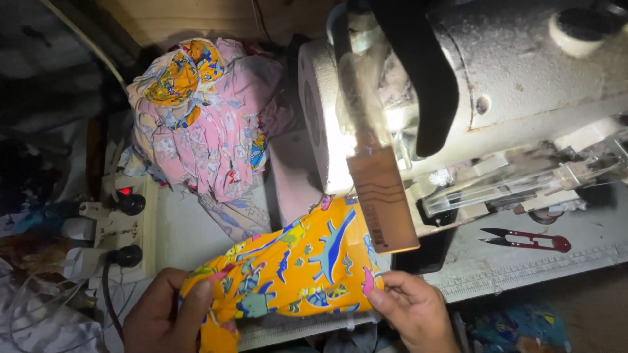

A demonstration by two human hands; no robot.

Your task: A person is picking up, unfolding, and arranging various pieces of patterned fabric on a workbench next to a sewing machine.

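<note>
Both hands, left hand [163, 314] and right hand [412, 310], hold yellow fabric [294, 268] (dinosaur print)

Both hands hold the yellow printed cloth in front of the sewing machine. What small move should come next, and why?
Probably slide the yellow dinosaur-print cloth forward and to the right, toward the underside of the white sewing machine. The left hand and right hand pinch its near corners, but the cloth lies short of the machine's head, and the needle area cannot be seen clearly.
</note>
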